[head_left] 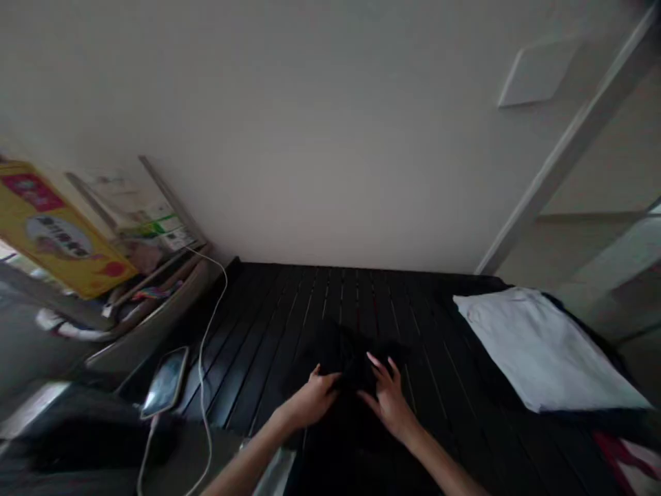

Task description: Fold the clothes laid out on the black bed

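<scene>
A bunched black cloth (338, 344) lies on the dark slatted surface in front of me, its lower part running down toward my body. My left hand (314, 398) is closed on the cloth's left side, with the fingertips partly lost in the dark folds. Just to the right, my right hand (388, 398) rests against the same cloth. Its thumb and fingers are spread apart, and their tips show on top of the fabric. Because the cloth is so dark, its shape and kind cannot be made out.
A folded white cloth (542, 348) lies on dark fabric at the right. On the left are a phone (166, 380) with a white cable (202, 372), a yellow package (62, 231) and a grey bin (149, 324). A pale wall (351, 138) rises behind the slatted surface (268, 310).
</scene>
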`<state>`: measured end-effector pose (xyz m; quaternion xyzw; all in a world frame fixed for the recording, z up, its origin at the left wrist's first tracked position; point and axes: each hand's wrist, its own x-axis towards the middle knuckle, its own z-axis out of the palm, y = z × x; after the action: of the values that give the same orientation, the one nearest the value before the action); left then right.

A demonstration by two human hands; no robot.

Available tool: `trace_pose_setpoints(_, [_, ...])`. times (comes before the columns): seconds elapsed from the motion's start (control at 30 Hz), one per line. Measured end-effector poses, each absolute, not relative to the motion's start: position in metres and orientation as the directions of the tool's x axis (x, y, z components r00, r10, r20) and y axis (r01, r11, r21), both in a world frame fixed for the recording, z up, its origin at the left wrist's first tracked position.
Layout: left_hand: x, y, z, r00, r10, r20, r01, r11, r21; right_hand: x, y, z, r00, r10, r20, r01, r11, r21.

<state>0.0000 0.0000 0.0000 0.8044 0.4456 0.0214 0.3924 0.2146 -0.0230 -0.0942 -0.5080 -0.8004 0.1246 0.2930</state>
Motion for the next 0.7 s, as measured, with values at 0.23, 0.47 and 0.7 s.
trace_pose_setpoints(0.23, [0.019, -0.061, -0.007, 0.267, 0.937, -0.225, 0.844, -0.115, 0.524, 0.224, -0.022, -0.048, 0.085, 0.930, 0.357, 0.671, 0.211, -0.711])
trace_pose_setpoints(0.47, [-0.011, -0.062, 0.017, 0.131, 0.991, -0.031, 0.924, -0.111, 0.367, 0.243, -0.023, 0.024, 0.211, 0.949, 0.236, 0.430, 0.127, -0.894])
trace_pose_setpoints(0.7, [-0.064, -0.026, 0.106, 0.177, 0.951, 0.252, 0.952, -0.231, 0.202, 0.295, -0.024, 0.063, 0.066, 0.979, 0.192, 0.284, 0.166, -0.944])
